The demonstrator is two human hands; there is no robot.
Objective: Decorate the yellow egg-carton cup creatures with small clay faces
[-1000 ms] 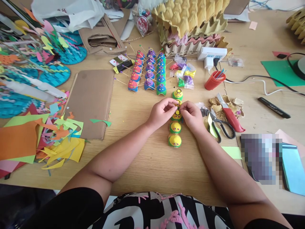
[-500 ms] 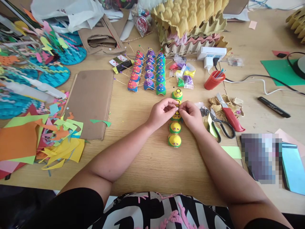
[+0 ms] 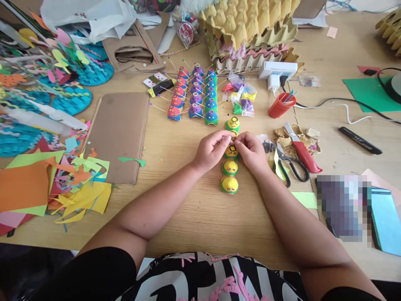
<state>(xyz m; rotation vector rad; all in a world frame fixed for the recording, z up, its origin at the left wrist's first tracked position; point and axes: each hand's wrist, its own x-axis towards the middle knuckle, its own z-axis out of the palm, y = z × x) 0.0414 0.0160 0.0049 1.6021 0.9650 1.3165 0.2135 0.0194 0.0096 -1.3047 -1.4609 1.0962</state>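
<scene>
I have the left hand (image 3: 210, 151) and the right hand (image 3: 250, 151) brought together over a row of yellow humps with green edges (image 3: 229, 167), which stands on the table (image 3: 188, 217) between the two wrists and runs away from the body. The fingertips of both hands nearly meet above the second and third humps from the far end, each thumb tip close to its forefinger; from my view I cannot tell whether a small piece is pinched there. The farthest hump, just beyond the fingertips, shows a dark ring and a smiling face, and the third carries a dark ring too. The two nearest humps lie just on the body side of the hands, with tiny dots for faces. Beyond the left hand I see a red row (image 3: 176, 101), a purple row (image 3: 196, 99) and a blue row (image 3: 211, 102), with pin-like sticks poking out. Farther out beyond the right hand are small bags of coloured material (image 3: 247, 104) and a red cup (image 3: 280, 108). Near the right hand, on its outer side, lie the scissors (image 3: 283, 156), then a red-handled knife (image 3: 305, 156). Well out from the left hand lies a cardboard sheet (image 3: 117, 138).
</scene>
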